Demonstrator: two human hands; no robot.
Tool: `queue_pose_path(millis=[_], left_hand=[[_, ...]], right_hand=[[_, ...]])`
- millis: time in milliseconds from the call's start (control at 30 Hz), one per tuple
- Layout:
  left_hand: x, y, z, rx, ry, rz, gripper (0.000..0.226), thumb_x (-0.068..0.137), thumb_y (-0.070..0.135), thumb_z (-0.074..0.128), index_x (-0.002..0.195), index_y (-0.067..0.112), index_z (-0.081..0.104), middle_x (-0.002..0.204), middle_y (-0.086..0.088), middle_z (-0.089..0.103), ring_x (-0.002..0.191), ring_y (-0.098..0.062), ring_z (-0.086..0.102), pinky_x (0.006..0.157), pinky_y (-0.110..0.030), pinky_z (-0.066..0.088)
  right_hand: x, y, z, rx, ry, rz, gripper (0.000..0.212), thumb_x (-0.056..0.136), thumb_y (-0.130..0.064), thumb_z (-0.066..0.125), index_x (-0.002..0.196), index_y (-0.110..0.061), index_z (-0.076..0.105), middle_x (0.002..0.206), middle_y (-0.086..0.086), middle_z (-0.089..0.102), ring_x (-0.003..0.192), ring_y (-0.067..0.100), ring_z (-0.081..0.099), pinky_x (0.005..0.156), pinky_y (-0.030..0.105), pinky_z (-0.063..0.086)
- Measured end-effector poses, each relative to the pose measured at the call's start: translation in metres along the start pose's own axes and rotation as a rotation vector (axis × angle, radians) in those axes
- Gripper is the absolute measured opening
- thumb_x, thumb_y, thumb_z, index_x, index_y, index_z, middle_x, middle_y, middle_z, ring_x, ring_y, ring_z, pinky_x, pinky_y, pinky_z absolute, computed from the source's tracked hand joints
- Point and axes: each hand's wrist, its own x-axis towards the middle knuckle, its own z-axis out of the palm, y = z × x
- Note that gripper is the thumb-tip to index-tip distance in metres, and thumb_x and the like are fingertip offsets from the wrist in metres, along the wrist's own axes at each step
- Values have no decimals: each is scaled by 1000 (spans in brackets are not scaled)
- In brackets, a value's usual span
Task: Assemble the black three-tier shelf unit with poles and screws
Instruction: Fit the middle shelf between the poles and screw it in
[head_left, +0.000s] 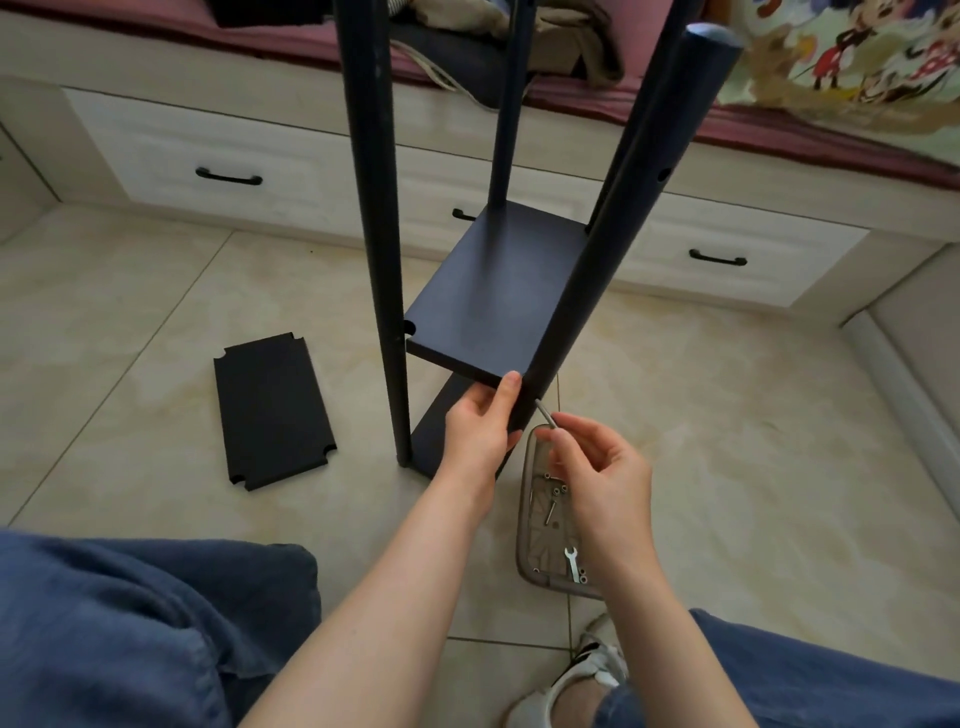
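Left hand (475, 431) grips the near pole (613, 218) at lower centre, thumb up against the corner of the middle shelf (493, 296). Right hand (602, 467) pinches a hex key (545, 415) whose tip meets the pole just below that corner. The bottom shelf (441, 421) sits beneath on the floor, and the third shelf board (272, 410) lies loose at left. A clear tray (522, 545) under the right wrist holds screws (550, 512) and a small wrench (571, 561). The shelf's left near corner looks unfastened beside the left pole (371, 208), so easing the grip could let the shelf sag. A tilted key might slip out or cross-thread the screw.
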Motion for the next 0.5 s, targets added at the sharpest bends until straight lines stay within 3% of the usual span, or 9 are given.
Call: queue_pose_path(millis=[133,300,500], left_hand=[[2,0,-2,22,-11,6,34,100,43,58,124,21,66,117,3,74,113,-14,66,83,-27,53],[2,-1,0,7,-11,15,28,99,42,60,120,26,68,113,7,75,110,-10,67,81,-25,52],[3,-1,-1,-11,-35,37,19,100,35,62,112,24,69,102,8,77,90,3,71,65,-10,52]], right_hand=[[3,1,-1,5,29,17,13,95,-15,65,102,-23,73,93,-1,77,92,12,73,78,26,58],[3,2,4,8,26,0,13,91,-12,69,100,-22,72,92,-1,77,90,8,73,71,16,55],[10,2,9,34,46,19,13,88,-12,74,99,-18,73,87,-2,77,82,9,73,70,18,55]])
